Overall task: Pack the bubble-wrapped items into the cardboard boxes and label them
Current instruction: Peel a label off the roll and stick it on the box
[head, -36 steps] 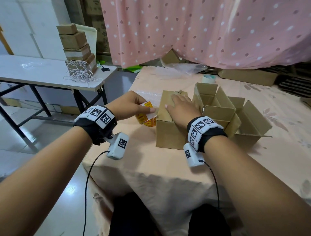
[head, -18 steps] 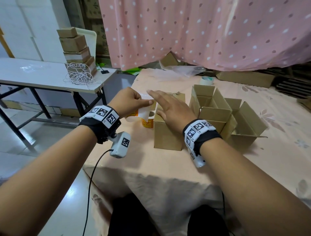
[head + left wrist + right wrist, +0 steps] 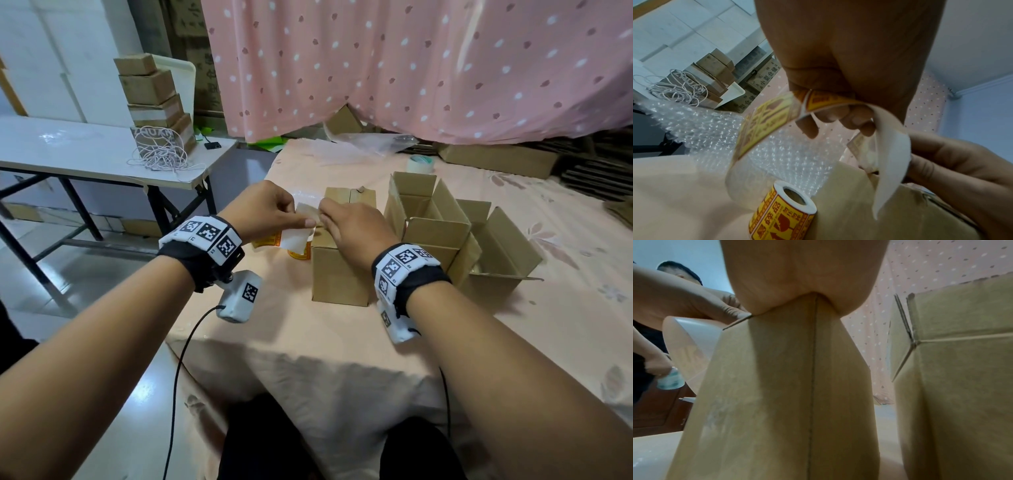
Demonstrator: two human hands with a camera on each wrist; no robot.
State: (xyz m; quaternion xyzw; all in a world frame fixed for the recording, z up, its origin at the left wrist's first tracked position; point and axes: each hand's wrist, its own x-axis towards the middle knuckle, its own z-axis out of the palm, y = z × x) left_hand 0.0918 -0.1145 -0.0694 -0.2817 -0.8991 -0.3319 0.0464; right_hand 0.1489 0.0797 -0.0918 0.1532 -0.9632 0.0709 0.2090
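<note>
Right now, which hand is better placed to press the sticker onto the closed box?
The right hand, probably. Its grip pinches the peeling sticker and sits over the closed box. The left hand pinches the backing strip, beside the box above the label roll.

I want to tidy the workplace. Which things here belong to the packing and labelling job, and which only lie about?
For the job:
closed box
open boxes
sticker roll
label strip, pinched by left hand and right hand
bubble wrap
tape roll

Lying about:
white cord
stacked boxes

Soft daylight, blurred wide-angle wrist views
</note>
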